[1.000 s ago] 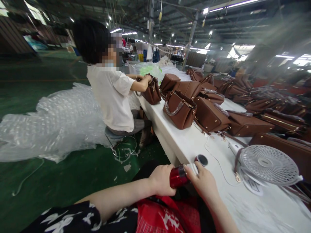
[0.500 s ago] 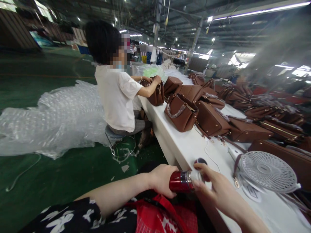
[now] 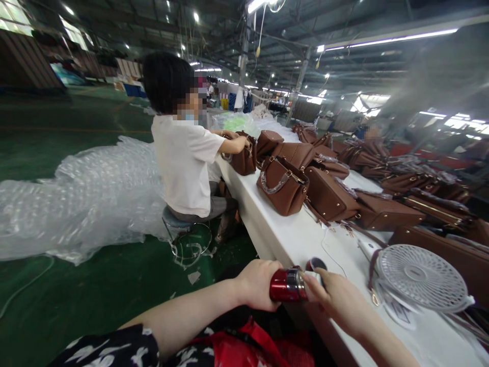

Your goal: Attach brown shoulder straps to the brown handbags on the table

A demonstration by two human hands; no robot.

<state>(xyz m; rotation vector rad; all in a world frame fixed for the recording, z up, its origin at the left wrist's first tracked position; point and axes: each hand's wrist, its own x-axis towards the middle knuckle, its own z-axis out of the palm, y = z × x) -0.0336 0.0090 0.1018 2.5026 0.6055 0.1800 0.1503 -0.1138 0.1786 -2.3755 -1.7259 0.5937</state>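
A shiny red flask (image 3: 284, 285) with a metal collar lies nearly level above my lap, beside the white table's edge. My left hand (image 3: 257, 285) is wrapped round its red body. At the flask's top end, the fingers of my right hand (image 3: 336, 298) are closed on a white stopper (image 3: 313, 277). A small dark round cup (image 3: 316, 263) stands on the table just behind my right fingers. Whether the stopper is seated in the flask's neck is hidden by my fingers.
On the white table (image 3: 284, 239) sit brown handbags (image 3: 284, 186) and a white round fan (image 3: 422, 278). A person in a white shirt (image 3: 183, 163) sits on a stool, hands on a bag. Bubble wrap (image 3: 103, 199) covers the floor at left.
My right fingers have closed in on the white stopper at the flask's mouth. The view has tilted up slightly, and the seated person's hands have lowered on the bag.
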